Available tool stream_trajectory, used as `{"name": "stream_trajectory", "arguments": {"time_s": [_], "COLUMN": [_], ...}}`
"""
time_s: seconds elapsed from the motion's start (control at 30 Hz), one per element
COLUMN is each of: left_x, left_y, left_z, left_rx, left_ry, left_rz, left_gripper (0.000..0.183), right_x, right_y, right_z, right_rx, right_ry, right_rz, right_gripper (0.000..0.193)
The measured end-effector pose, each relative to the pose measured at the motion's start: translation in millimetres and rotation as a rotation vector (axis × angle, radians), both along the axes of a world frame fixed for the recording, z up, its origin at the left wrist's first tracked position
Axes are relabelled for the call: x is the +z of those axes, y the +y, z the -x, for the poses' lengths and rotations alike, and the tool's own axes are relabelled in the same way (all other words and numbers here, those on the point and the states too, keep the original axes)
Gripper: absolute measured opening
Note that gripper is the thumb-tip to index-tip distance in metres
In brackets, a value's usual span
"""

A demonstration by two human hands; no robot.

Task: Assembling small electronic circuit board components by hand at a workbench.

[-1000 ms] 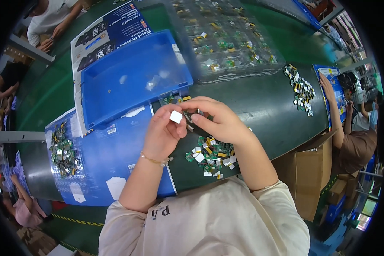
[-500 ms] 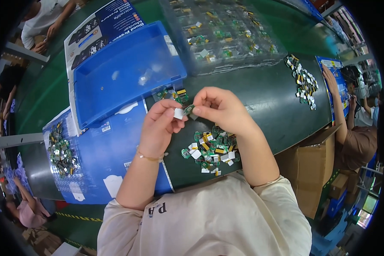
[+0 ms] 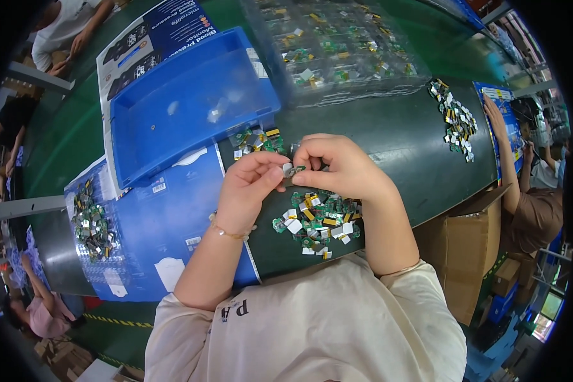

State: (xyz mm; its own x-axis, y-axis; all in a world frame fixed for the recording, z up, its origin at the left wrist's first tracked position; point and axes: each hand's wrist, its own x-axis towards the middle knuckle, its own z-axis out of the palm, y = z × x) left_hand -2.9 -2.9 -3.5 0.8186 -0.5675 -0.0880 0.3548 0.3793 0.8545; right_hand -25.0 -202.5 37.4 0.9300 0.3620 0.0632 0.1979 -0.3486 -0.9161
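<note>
Between my hands, over the dark table, is a small green circuit board (image 3: 297, 170) with a white square part at its left end. My left hand (image 3: 251, 184) pinches the white end between thumb and finger. My right hand (image 3: 337, 167) is closed on the green end, its thumb underneath. Just below my hands lies a pile of loose circuit boards (image 3: 318, 219) with white, yellow and black parts. A smaller group of circuit boards (image 3: 259, 141) sits beyond my left hand, beside a blue tray (image 3: 191, 105). Fingers partly hide the held board.
Stacked clear plastic trays (image 3: 337, 57) filled with boards stand at the back. More boards (image 3: 457, 121) lie to the right, and others (image 3: 94, 223) rest on bubble wrap at the left, over blue printed card (image 3: 153, 242). A cardboard box (image 3: 461, 261) stands at the right edge. Co-workers sit around.
Both hands have shifted slightly right, and the held board has turned so less of its white square shows. My hands have drawn closer together.
</note>
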Motion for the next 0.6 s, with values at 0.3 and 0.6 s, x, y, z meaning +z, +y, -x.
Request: {"name": "stream_trajectory", "arguments": {"time_s": [0.3,0.6], "left_x": [-2,-3], "left_y": [3,2], "left_z": [-3,-3], "left_rx": [-0.055,-0.024], "left_ry": [0.146,0.231], "left_rz": [0.025,0.087], "left_gripper": [0.017,0.021], "right_x": [-12,-7], "right_y": [15,22], "right_z": [2,3], "right_rx": [-0.133,-0.277], "right_ry": [0.136,0.140], "right_rz": [-0.287,-0.186], "right_gripper": [0.012,0.019]}}
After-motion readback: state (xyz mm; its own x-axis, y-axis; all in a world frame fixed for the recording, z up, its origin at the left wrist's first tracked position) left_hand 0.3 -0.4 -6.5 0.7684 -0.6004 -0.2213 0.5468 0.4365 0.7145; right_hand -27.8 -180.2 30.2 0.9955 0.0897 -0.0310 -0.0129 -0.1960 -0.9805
